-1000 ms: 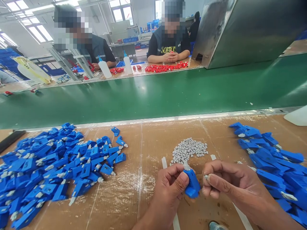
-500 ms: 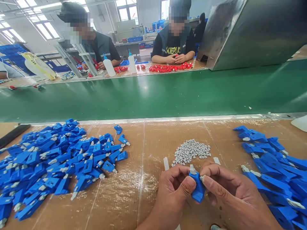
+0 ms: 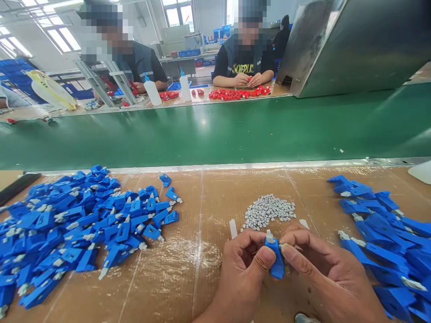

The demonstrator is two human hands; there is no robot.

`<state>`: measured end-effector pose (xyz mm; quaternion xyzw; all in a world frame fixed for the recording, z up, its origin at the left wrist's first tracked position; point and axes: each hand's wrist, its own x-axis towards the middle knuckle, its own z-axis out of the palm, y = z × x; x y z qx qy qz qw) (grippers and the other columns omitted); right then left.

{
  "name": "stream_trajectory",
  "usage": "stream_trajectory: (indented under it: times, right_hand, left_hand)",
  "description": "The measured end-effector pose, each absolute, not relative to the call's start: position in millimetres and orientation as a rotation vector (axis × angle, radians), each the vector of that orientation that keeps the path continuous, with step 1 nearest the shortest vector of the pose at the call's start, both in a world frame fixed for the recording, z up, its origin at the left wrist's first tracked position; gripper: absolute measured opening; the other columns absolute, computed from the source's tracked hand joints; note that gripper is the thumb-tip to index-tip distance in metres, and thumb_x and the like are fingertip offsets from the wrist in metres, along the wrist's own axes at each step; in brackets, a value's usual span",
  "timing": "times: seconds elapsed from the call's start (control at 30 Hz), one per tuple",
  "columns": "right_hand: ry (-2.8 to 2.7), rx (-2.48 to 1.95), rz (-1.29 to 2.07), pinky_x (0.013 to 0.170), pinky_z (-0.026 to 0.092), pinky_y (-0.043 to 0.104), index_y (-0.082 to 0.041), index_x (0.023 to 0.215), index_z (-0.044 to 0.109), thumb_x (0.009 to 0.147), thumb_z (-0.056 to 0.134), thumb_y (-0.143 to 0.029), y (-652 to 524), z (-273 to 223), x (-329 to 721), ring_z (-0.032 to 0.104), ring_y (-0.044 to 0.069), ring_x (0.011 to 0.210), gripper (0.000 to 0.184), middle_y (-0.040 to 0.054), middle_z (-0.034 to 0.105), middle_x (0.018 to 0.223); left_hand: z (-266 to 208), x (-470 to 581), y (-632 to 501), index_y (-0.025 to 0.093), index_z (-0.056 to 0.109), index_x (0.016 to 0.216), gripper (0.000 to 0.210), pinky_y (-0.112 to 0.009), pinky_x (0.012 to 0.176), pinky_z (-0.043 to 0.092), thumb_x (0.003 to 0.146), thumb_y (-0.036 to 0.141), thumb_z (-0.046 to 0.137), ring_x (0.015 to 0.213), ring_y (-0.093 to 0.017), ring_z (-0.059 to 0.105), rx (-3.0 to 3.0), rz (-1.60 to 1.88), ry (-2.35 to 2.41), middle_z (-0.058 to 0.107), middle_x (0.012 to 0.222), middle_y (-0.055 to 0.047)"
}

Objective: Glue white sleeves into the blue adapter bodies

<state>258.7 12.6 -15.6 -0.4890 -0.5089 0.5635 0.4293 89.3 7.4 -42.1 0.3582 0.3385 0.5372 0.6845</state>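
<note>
Between thumb and fingers, my left hand [image 3: 244, 269] grips a blue plastic part [image 3: 276, 264] with a pale grey tip pointing up and away from me. My right hand [image 3: 319, 264] is pinched at the right side of that part, its thumb and forefinger closed on a small pale grey piece [image 3: 281, 246] that is mostly hidden by the fingertips. Just beyond both hands lies a heap of small grey pieces [image 3: 269, 211]. The lower end of the blue part shows below my left thumb.
Many similar blue parts with pale tips [image 3: 77, 224] are heaped on the left, and more blue parts [image 3: 384, 237] lie on the right. A green conveyor belt [image 3: 188, 139] crosses beyond the table. Two co-workers sit opposite, near red parts [image 3: 239, 93] and white bottles [image 3: 185, 87].
The blue part has turned slightly in my left hand, its lower end now a little higher and further left. Both hands stay in nearly the same place.
</note>
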Motion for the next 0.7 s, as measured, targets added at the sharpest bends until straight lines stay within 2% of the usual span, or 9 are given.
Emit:
stream_trajectory:
  times: [0.1, 0.23, 0.4, 0.47, 0.53, 0.6, 0.7]
  right_hand:
    - [-1.369, -1.215, 1.354, 0.07, 0.062, 0.028, -0.028, 0.086, 0.082, 0.103, 0.078, -0.054, 12, -20, 261, 0.073, 0.021, 0.072, 0.031, 0.0016, 0.074, 0.08]
    - [-1.29, -1.31, 1.313, 0.073, 0.063, 0.029, -0.029, 0.083, 0.082, 0.097, 0.083, -0.061, 9, -17, 256, 0.072, 0.022, 0.073, 0.035, 0.0011, 0.073, 0.075]
    - [-1.105, -1.287, 1.567, 0.064, 0.057, 0.028, -0.025, 0.076, 0.079, 0.086, 0.092, -0.065, 12, -8, 258, 0.07, 0.021, 0.07, 0.043, 0.0021, 0.074, 0.072]
    - [-1.017, -1.25, 1.658, 0.062, 0.054, 0.027, -0.025, 0.085, 0.082, 0.081, 0.097, -0.064, 15, -9, 264, 0.064, 0.017, 0.066, 0.041, -0.0005, 0.069, 0.071]
    - [-1.006, -1.2, 1.708, 0.062, 0.053, 0.027, -0.027, 0.103, 0.088, 0.079, 0.098, -0.065, 17, -12, 270, 0.061, 0.016, 0.066, 0.046, -0.001, 0.067, 0.074]
    - [-1.062, -1.089, 1.788, 0.071, 0.058, 0.031, -0.028, 0.115, 0.09, 0.083, 0.096, -0.066, 20, -16, 274, 0.065, 0.019, 0.074, 0.05, 0.002, 0.071, 0.082]
    - [-1.1, -0.872, 1.963, 0.085, 0.06, 0.035, -0.028, 0.113, 0.092, 0.094, 0.088, -0.06, 22, -21, 275, 0.072, 0.024, 0.094, 0.038, 0.0075, 0.078, 0.098]
  left_hand:
    - [-44, 90, 5, 0.016, 0.075, 0.097, 0.039, -0.02, 0.062, 0.046, 0.1, 0.054, 0.081, 0.063, -0.008, 0.055, 0.826, 1.22, 0.781, 0.06, 0.074, 0.001]
    - [-45, 90, 4, 0.015, 0.074, 0.098, 0.039, -0.021, 0.062, 0.046, 0.102, 0.054, 0.079, 0.064, -0.009, 0.055, 0.88, 1.226, 0.814, 0.059, 0.075, 0.001]
    - [-44, 88, 7, 0.015, 0.073, 0.094, 0.039, -0.02, 0.062, 0.045, 0.1, 0.053, 0.082, 0.065, -0.008, 0.052, 0.846, 1.191, 0.734, 0.058, 0.075, 0.002]
    - [-42, 87, 8, 0.016, 0.073, 0.094, 0.04, -0.019, 0.059, 0.044, 0.098, 0.054, 0.084, 0.064, -0.008, 0.051, 0.82, 1.164, 0.672, 0.059, 0.075, 0.001]
    - [-40, 87, 8, 0.015, 0.073, 0.094, 0.04, -0.021, 0.061, 0.044, 0.097, 0.054, 0.084, 0.066, -0.009, 0.052, 0.83, 1.143, 0.636, 0.061, 0.077, -0.001]
    - [-36, 86, 8, 0.015, 0.071, 0.091, 0.043, -0.023, 0.069, 0.046, 0.097, 0.055, 0.084, 0.073, -0.011, 0.055, 0.85, 1.137, 0.616, 0.063, 0.081, -0.003]
    - [-31, 83, 6, 0.015, 0.066, 0.085, 0.048, -0.025, 0.075, 0.046, 0.096, 0.058, 0.084, 0.081, -0.013, 0.055, 0.863, 1.129, 0.626, 0.064, 0.086, -0.005]
